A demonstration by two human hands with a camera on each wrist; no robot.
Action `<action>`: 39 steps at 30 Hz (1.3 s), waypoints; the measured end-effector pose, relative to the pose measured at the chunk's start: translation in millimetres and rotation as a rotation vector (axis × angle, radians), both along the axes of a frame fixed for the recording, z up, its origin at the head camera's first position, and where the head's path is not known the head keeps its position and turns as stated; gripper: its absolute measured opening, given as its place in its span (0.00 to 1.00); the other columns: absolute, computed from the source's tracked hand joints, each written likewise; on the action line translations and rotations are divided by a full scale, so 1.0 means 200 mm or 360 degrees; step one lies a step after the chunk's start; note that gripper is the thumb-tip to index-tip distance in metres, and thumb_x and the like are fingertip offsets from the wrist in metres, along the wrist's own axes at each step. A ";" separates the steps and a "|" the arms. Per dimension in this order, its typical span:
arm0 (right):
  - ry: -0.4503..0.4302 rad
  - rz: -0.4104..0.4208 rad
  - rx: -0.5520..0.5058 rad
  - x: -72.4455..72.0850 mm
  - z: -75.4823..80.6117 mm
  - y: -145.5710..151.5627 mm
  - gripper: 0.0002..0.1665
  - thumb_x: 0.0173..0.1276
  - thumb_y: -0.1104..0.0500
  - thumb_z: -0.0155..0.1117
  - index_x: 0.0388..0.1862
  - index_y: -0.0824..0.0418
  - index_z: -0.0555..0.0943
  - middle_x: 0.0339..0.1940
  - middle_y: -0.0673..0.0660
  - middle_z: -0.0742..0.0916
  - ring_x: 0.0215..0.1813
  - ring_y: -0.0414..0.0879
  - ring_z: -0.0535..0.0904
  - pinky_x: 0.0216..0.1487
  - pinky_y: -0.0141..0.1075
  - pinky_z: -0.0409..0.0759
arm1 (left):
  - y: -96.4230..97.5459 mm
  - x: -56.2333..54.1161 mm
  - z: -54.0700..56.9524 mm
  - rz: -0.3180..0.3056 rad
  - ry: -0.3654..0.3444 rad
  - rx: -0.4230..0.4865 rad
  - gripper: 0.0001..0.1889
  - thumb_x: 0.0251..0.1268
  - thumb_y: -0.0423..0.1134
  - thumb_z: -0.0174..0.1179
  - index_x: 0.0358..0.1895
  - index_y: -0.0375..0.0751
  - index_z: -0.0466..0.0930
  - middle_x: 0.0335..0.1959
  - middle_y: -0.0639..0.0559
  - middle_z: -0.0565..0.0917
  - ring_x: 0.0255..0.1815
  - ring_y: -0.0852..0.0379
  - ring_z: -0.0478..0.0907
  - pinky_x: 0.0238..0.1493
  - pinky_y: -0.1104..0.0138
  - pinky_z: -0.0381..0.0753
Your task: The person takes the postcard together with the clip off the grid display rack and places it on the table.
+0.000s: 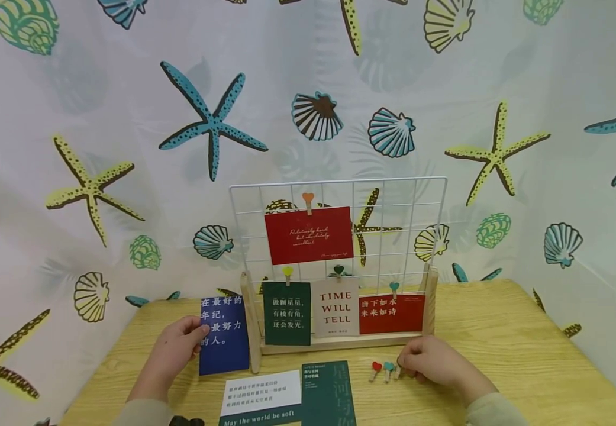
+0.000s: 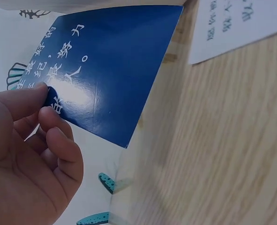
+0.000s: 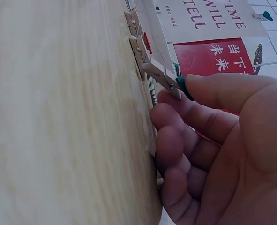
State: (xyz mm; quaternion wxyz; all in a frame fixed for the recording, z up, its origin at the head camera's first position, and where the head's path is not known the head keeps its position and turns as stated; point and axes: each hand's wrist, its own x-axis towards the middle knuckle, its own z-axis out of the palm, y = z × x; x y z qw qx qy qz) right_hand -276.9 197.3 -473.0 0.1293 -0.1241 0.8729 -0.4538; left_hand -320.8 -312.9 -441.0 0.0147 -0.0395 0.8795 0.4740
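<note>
My left hand (image 1: 171,346) pinches the edge of a blue postcard (image 1: 228,355) with white characters, left of a wooden-footed wire grid rack (image 1: 339,182). In the left wrist view, thumb and index finger grip the card (image 2: 124,70) near a corner. At the rack's front right, my right hand (image 1: 438,361) pinches a small wooden clothespin (image 3: 158,71) by its dark green heart end. Beside it on the table lie a red-heart clothespin (image 1: 376,371) and a teal-heart clothespin (image 1: 388,371).
Heart clothespins hold a red card (image 1: 310,242) high on the grid and a green card (image 1: 287,334), a white card (image 1: 335,322) and a smaller red card (image 1: 393,324) below. A white-and-green card (image 1: 262,390) and a dark green card (image 1: 329,393) lie in front on the table (image 1: 499,349).
</note>
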 end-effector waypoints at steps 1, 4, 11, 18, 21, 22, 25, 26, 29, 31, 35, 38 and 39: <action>0.0003 -0.0001 0.0005 0.00 0.00 0.00 0.10 0.73 0.57 0.63 0.35 0.62 0.85 0.24 0.54 0.82 0.26 0.45 0.76 0.30 0.40 0.78 | 0.00 0.00 0.00 -0.0002 -0.0003 -0.0004 0.12 0.82 0.43 0.50 0.49 0.36 0.73 0.32 0.47 0.75 0.34 0.49 0.73 0.35 0.57 0.74; 0.0014 -0.0004 0.0017 0.00 0.00 -0.01 0.10 0.73 0.57 0.64 0.34 0.61 0.85 0.23 0.53 0.82 0.25 0.44 0.74 0.28 0.39 0.76 | -0.01 -0.01 -0.02 0.0004 -0.0019 -0.0008 0.11 0.81 0.42 0.50 0.48 0.36 0.73 0.33 0.47 0.76 0.33 0.50 0.73 0.34 0.58 0.75; 0.0055 -0.0014 0.0048 0.00 -0.01 -0.02 0.09 0.73 0.57 0.64 0.33 0.60 0.85 0.21 0.52 0.81 0.22 0.43 0.73 0.27 0.38 0.75 | -0.01 -0.05 -0.04 0.0016 -0.0031 -0.0035 0.12 0.80 0.40 0.52 0.52 0.34 0.76 0.34 0.47 0.78 0.33 0.50 0.74 0.33 0.58 0.76; 0.0083 -0.0057 0.0093 0.01 -0.01 -0.02 0.08 0.72 0.59 0.64 0.33 0.60 0.85 0.21 0.52 0.80 0.22 0.43 0.73 0.26 0.39 0.75 | -0.02 -0.11 -0.08 0.0034 -0.0100 -0.0096 0.13 0.79 0.40 0.52 0.54 0.33 0.76 0.38 0.45 0.79 0.35 0.49 0.74 0.35 0.59 0.75; 0.0090 -0.0075 0.0110 0.01 -0.01 -0.02 0.08 0.72 0.59 0.64 0.34 0.59 0.85 0.20 0.52 0.80 0.22 0.43 0.73 0.26 0.39 0.75 | -0.02 -0.13 -0.09 0.0013 -0.0133 -0.0162 0.15 0.79 0.41 0.52 0.55 0.32 0.76 0.39 0.44 0.79 0.37 0.49 0.74 0.36 0.60 0.74; 0.0094 -0.0080 0.0117 0.01 -0.01 -0.02 0.07 0.72 0.59 0.64 0.34 0.59 0.85 0.20 0.52 0.80 0.21 0.43 0.73 0.26 0.39 0.75 | -0.02 -0.13 -0.10 0.0009 -0.0144 -0.0172 0.15 0.79 0.41 0.52 0.55 0.32 0.76 0.40 0.43 0.79 0.37 0.49 0.74 0.37 0.59 0.74; 0.0107 -0.0097 0.0143 0.01 -0.01 -0.02 0.07 0.71 0.58 0.65 0.34 0.59 0.85 0.20 0.52 0.80 0.21 0.43 0.72 0.26 0.39 0.74 | -0.01 -0.14 -0.11 -0.0002 -0.0179 -0.0224 0.18 0.79 0.41 0.52 0.60 0.30 0.75 0.46 0.39 0.81 0.42 0.47 0.76 0.42 0.56 0.76; 0.0108 -0.0103 0.0150 0.01 -0.01 -0.02 0.07 0.71 0.58 0.65 0.33 0.58 0.85 0.20 0.52 0.80 0.21 0.43 0.72 0.26 0.39 0.74 | -0.01 -0.14 -0.11 -0.0005 -0.0188 -0.0244 0.19 0.79 0.41 0.52 0.61 0.29 0.74 0.48 0.38 0.81 0.43 0.46 0.76 0.44 0.54 0.77; 0.0111 -0.0114 0.0163 0.01 -0.02 -0.02 0.07 0.71 0.58 0.65 0.34 0.58 0.86 0.20 0.51 0.80 0.21 0.42 0.72 0.26 0.38 0.74 | 0.01 -0.15 -0.12 -0.0004 -0.0203 -0.0294 0.22 0.79 0.41 0.52 0.65 0.28 0.72 0.56 0.33 0.79 0.48 0.43 0.76 0.50 0.48 0.76; 0.0113 -0.0116 0.0164 0.00 -0.02 -0.02 0.07 0.71 0.58 0.65 0.34 0.57 0.86 0.20 0.51 0.81 0.21 0.42 0.72 0.26 0.38 0.74 | 0.01 -0.16 -0.13 0.0005 -0.0205 -0.0295 0.22 0.78 0.41 0.52 0.66 0.29 0.71 0.57 0.32 0.78 0.49 0.42 0.76 0.52 0.46 0.76; 0.0109 -0.0119 0.0162 0.00 -0.03 -0.02 0.07 0.71 0.58 0.65 0.33 0.57 0.86 0.19 0.50 0.80 0.19 0.41 0.71 0.25 0.38 0.74 | 0.02 -0.18 -0.17 0.0027 -0.0246 -0.0271 0.23 0.78 0.40 0.52 0.67 0.29 0.70 0.58 0.32 0.78 0.49 0.42 0.77 0.52 0.46 0.76; 0.0104 -0.0125 0.0162 -0.01 -0.03 -0.02 0.07 0.71 0.58 0.65 0.33 0.57 0.86 0.19 0.50 0.80 0.19 0.41 0.71 0.25 0.37 0.73 | 0.02 -0.19 -0.18 0.0024 -0.0271 -0.0269 0.23 0.77 0.39 0.52 0.68 0.28 0.69 0.58 0.30 0.78 0.48 0.42 0.77 0.52 0.46 0.77; 0.0108 -0.0123 0.0165 -0.01 -0.03 -0.02 0.07 0.71 0.58 0.65 0.32 0.56 0.86 0.19 0.50 0.80 0.19 0.41 0.71 0.25 0.37 0.73 | 0.03 -0.19 -0.18 0.0023 -0.0275 -0.0268 0.23 0.77 0.38 0.52 0.68 0.27 0.69 0.58 0.30 0.77 0.49 0.41 0.78 0.52 0.45 0.77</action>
